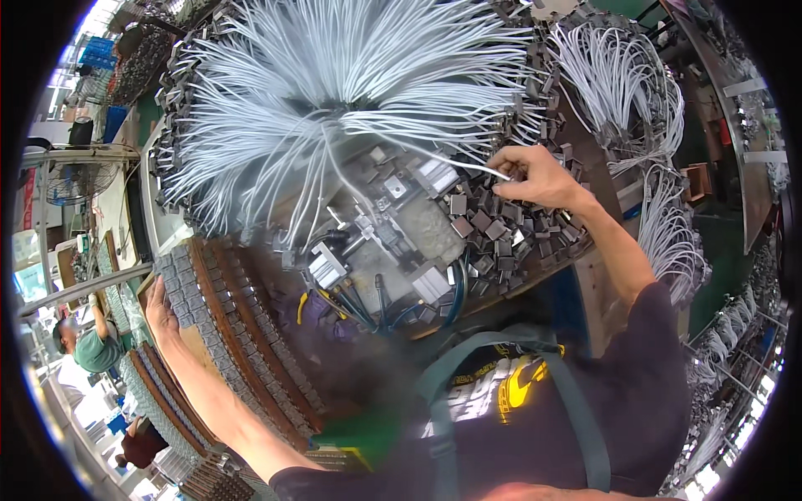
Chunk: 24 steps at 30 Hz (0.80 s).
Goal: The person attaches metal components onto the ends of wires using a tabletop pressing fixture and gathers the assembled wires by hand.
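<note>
My right hand (539,177) is closed in a pinch on the end of a white cable (451,159), over a heap of small dark metal blocks (493,225). The cable runs leftward to a large fanned bundle of white cables (351,67). Just left of the hand, a metal fixture (384,238) with clamps and cylinders sits on the bench. My left hand (160,309) reaches far left, its fingers stretched along the outer edge of wood-edged racks (188,288) packed with rows of grey blocks. Part of that palm is hidden by the rack edge.
More bundled white cables (610,75) hang at the right. Dark hoses (455,292) and yellow-handled pliers (302,307) lie by the fixture's near side. A fan (79,179) stands at the left, and a co-worker in a green shirt (96,346) is beyond the racks.
</note>
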### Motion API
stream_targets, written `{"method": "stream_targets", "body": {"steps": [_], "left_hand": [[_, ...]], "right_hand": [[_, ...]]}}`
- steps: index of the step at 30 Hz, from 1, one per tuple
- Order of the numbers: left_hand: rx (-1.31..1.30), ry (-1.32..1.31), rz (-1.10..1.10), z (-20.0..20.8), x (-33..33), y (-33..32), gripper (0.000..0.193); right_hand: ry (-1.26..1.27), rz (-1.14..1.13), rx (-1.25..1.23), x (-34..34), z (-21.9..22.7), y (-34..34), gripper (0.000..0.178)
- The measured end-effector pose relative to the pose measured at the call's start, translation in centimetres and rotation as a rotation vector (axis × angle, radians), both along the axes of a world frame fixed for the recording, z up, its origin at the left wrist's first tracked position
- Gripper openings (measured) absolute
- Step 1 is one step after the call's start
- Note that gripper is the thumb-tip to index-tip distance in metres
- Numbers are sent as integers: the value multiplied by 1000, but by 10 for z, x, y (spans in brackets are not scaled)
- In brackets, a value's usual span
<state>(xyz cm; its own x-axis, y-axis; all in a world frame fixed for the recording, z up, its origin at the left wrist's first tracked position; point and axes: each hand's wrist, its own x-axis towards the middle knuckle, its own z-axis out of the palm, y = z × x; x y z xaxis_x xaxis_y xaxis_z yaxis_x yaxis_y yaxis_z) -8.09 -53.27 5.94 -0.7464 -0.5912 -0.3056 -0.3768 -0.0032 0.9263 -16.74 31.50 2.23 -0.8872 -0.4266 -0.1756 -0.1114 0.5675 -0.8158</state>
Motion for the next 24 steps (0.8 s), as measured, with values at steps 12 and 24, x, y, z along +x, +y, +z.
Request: {"method": "stream_targets", "body": {"steps": [12, 24], "left_hand": [[108, 535, -74, 107, -36, 161, 43], [-28, 408, -515, 25, -19, 508, 56]], "right_hand": [[-746, 146, -1465, 3, 9, -78, 26], [1, 809, -269, 3, 48, -70, 38]]}}
